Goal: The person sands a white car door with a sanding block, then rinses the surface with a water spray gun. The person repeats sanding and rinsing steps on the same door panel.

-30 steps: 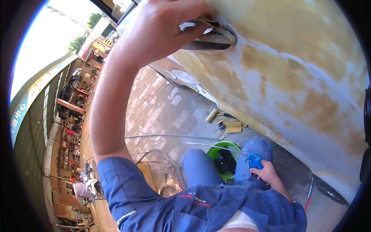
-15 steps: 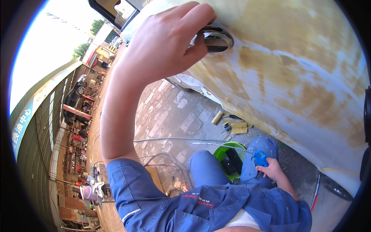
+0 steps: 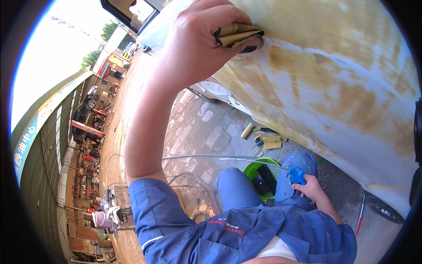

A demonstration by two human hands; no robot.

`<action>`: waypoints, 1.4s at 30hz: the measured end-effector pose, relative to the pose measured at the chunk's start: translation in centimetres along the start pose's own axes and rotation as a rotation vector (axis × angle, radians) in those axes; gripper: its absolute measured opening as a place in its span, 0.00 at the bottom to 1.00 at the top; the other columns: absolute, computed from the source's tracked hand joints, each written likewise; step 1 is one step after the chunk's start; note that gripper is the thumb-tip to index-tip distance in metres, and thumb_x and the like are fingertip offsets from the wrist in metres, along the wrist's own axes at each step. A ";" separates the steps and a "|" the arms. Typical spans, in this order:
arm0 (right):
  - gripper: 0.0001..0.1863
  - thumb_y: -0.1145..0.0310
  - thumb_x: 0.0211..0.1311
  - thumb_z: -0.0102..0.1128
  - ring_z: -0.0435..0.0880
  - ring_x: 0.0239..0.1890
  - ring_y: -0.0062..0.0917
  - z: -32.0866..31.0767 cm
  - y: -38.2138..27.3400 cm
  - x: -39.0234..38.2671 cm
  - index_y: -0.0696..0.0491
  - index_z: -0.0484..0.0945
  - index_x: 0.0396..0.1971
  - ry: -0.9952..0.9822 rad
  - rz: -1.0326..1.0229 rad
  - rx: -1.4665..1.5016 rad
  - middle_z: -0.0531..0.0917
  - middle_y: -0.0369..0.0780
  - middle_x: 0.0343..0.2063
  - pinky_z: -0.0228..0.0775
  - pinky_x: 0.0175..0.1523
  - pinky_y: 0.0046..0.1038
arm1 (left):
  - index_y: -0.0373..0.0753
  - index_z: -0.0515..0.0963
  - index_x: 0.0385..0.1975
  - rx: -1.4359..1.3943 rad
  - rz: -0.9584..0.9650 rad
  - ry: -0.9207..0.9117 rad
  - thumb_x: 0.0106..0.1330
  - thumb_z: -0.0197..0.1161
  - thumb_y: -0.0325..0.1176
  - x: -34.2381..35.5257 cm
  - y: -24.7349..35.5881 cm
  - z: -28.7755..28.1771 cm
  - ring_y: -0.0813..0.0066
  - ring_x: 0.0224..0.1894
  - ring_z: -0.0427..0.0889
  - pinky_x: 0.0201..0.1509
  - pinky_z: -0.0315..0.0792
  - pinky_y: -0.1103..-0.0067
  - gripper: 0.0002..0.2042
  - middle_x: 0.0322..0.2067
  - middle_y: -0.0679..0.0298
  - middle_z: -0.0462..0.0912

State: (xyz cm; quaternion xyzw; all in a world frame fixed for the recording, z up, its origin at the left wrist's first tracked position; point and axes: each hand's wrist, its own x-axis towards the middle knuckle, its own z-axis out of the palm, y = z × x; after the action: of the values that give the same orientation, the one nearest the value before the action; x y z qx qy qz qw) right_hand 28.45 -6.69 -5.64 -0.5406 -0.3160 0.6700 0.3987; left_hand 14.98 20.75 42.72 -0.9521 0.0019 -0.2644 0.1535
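Observation:
My left hand [image 3: 204, 44] is raised to the car body panel [image 3: 334, 57], its fingers wrapped round a folded piece of sandpaper [image 3: 237, 36] with a tan back and a dark face. The sandpaper lies at a dark recess in the panel, mostly hidden behind it. The panel is cream-white with yellow-brown sanded patches. Low on the right, my right hand [image 3: 310, 187] grips a blue air blow gun [image 3: 297, 176] over my knee. Its long thin nozzle points left, and a grey hose [image 3: 198, 156] runs close by.
Between my knees stands a green bucket [image 3: 252, 169] with a black object in it. Sandpaper pieces [image 3: 271, 141] lie on the brick paving below the panel. A wheel [image 3: 384, 209] and a red-and-white rod [image 3: 360, 215] are at lower right. Cluttered workbenches [image 3: 90, 176] line the left.
My left hand has shifted slightly right and up along the panel, and the sandpaper's tan back now faces up. My right hand and the blow gun have moved only a little.

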 end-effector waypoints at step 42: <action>0.11 0.68 0.62 0.77 0.87 0.29 0.19 -0.2 0.4 0.2 0.57 0.84 0.38 -0.021 0.034 0.031 0.88 0.38 0.31 0.74 0.24 0.21 | 0.33 0.79 0.34 0.009 0.369 -0.130 0.58 0.70 0.21 0.2 -4.2 -0.3 0.56 0.30 0.80 0.35 0.75 0.67 0.08 0.27 0.58 0.77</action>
State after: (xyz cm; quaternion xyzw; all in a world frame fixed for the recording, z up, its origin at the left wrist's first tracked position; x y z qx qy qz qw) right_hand 28.57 -6.70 -6.09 -0.5323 -0.3007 0.6872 0.3924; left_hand 14.63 24.60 44.30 -0.9500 0.1652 -0.1698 0.2032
